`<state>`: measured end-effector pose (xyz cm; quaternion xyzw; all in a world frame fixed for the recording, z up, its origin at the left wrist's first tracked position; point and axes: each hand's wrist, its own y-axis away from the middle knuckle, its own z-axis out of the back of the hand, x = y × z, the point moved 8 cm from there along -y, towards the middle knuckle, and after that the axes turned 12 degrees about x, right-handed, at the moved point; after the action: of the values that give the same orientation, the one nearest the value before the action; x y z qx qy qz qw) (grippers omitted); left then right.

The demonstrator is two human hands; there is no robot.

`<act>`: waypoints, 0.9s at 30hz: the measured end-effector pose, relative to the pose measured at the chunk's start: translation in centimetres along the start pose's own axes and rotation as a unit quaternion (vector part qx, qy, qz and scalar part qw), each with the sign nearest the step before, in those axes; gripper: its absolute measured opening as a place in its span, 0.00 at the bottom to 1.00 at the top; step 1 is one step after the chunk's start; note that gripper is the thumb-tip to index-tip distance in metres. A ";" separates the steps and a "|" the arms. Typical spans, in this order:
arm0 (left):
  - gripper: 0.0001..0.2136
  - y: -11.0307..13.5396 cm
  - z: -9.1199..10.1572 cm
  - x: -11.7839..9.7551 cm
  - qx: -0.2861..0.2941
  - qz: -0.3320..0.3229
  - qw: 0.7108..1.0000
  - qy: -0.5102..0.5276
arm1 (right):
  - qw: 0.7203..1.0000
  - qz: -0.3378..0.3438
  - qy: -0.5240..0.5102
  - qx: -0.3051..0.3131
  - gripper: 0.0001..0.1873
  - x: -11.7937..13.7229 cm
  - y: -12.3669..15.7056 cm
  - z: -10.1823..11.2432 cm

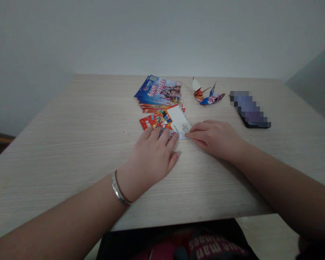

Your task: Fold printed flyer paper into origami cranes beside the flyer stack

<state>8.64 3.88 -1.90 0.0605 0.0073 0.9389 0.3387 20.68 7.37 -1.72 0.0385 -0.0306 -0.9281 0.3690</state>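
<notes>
A printed paper leaflet (178, 119), orange-red with cartoon figures on its left part and white on its right, lies on the table with its near edge folded up. My left hand (153, 155), a silver bracelet at its wrist, rests palm down with fingers spread over the leaflet's near left part. At the near right corner, my right hand (215, 139) pinches the paper between thumb and fingers. Part of the fold is hidden under the left fingers.
Just behind the leaflet lies a fanned stack of blue and orange leaflets (162, 90). Folded paper cranes (209, 99) sit to its right. Farther right is a dark phone (250, 110), its screen blurred out. The pale wooden table (83, 119) meets a wall at the back.
</notes>
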 end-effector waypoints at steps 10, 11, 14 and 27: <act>0.25 -0.4 -0.7 -0.2 0.026 -0.048 0.998 0.037 | 1.000 -0.011 0.012 0.013 0.13 -0.9 0.7 0.3; 0.25 -0.4 -0.6 -0.2 0.025 -0.044 0.998 0.035 | 1.000 -0.011 0.014 0.009 0.14 -0.9 0.6 0.3; 0.24 -0.4 -0.6 0.3 0.030 -0.017 0.999 0.031 | 1.000 0.002 0.013 -0.013 0.14 -0.7 0.3 0.1; 0.24 -0.5 -0.7 0.3 0.037 -0.021 0.998 0.040 | 0.989 -0.031 -0.134 -0.047 0.11 -2.0 -0.1 0.0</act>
<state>8.66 4.49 -2.61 0.0352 0.0568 0.9325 0.3549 22.05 8.76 -1.66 -0.1027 -0.0353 -0.9362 0.3342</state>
